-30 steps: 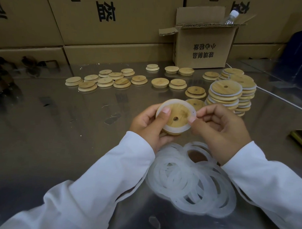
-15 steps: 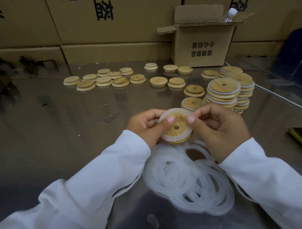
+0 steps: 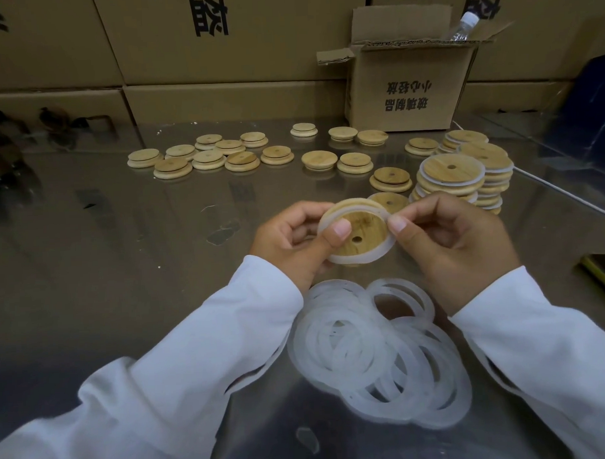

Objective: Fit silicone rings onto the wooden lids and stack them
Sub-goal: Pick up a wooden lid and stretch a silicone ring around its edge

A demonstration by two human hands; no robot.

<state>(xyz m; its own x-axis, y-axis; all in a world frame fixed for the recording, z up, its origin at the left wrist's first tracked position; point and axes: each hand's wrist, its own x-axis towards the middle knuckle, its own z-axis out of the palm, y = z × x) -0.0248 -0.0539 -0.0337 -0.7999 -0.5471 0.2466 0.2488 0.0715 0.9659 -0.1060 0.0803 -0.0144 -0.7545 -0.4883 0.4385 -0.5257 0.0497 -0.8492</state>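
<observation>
At frame centre, above the desk [image 3: 124, 270], the left hand [image 3: 291, 240] and right hand [image 3: 456, 244] pinch a wooden lid [image 3: 359, 239] wearing a silicone ring [image 3: 381, 254], fingers curled around its edges, loose rings [image 3: 377, 357] below.

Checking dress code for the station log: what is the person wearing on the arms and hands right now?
Both arms are covered by long white sleeves, plain and unmarked: the left sleeve and right sleeve are loose, creased fabric ending at the wrists. The left hand and right hand are bare: no gloves, and no watch, rings or bands visible.
</observation>
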